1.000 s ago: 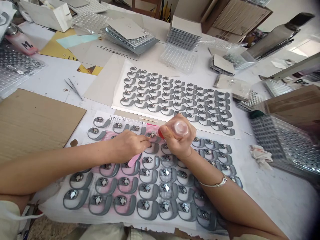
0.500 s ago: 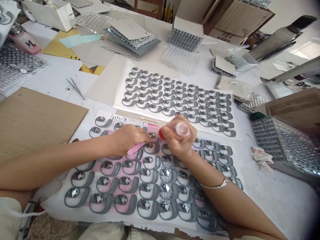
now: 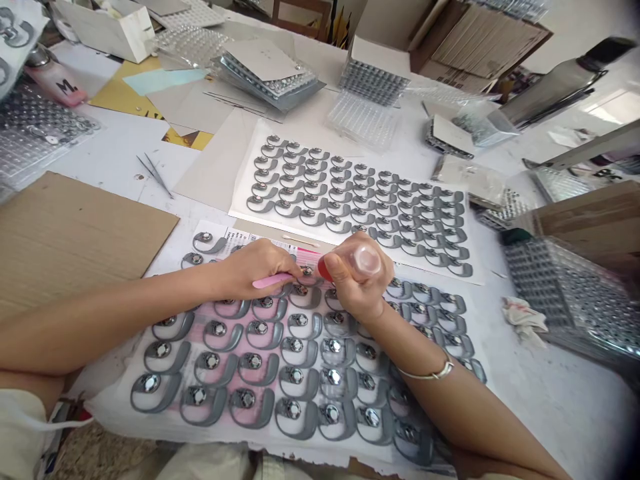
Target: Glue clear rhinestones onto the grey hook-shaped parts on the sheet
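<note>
My left hand [image 3: 263,267] is closed around a flat pink stick [image 3: 274,281] with a rounded end, over the near sheet [image 3: 200,432]. In my right hand [image 3: 363,277] is a small translucent squeeze bottle [image 3: 367,259], its base towards me and its red part [image 3: 324,267] pointing left. Both hands are close together above a watch-shaped grey piece [image 3: 307,271] with a shiny round setting. Rows of similar pieces [image 3: 295,377] cover this sheet, pink showing beneath part of it. The bottle's tip and the stick's working end are hard to make out.
Behind my hands lies a second sheet [image 3: 240,203] of grey pieces, with a cotton swab [image 3: 300,241] before it. Tweezers [image 3: 156,176] and cardboard [image 3: 75,240] are at left. Clear trays [image 3: 545,273], crumpled tissue [image 3: 524,320] and a steel flask [image 3: 555,83] stand right.
The pink stick has tilted to lie flatter, and my left hand has turned and risen slightly. My right hand keeps its place with the bottle. The whole view has shifted a little.
</note>
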A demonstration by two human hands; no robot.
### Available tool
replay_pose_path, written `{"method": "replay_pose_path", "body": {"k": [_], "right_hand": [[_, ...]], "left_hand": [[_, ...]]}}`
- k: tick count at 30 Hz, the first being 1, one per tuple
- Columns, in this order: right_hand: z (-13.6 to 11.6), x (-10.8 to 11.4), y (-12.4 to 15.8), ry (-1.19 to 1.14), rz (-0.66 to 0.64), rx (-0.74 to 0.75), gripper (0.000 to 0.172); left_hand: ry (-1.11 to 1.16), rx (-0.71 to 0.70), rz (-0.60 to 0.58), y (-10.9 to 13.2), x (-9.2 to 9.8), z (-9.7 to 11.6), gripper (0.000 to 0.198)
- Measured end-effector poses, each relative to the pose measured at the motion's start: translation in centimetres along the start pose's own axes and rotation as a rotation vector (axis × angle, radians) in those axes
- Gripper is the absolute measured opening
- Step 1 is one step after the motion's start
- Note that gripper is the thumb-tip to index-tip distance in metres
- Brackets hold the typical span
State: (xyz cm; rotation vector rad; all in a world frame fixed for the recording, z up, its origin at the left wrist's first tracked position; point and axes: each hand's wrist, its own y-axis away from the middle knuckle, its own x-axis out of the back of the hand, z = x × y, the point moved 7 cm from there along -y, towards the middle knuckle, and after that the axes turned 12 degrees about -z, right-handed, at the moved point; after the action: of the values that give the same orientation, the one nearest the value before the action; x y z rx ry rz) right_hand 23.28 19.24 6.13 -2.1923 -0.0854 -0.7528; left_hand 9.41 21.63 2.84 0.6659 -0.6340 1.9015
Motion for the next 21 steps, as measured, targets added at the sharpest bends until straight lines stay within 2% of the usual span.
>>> {"method": "replay_pose_path", "body": {"k": [21], "right_hand": [[0.42,-0.22,0.25,0.000,0.008,-0.036,0.014]], "left_hand": [[0.002,-0.004,0.013,-0.03,0.09,-0.24,0.022]]}}
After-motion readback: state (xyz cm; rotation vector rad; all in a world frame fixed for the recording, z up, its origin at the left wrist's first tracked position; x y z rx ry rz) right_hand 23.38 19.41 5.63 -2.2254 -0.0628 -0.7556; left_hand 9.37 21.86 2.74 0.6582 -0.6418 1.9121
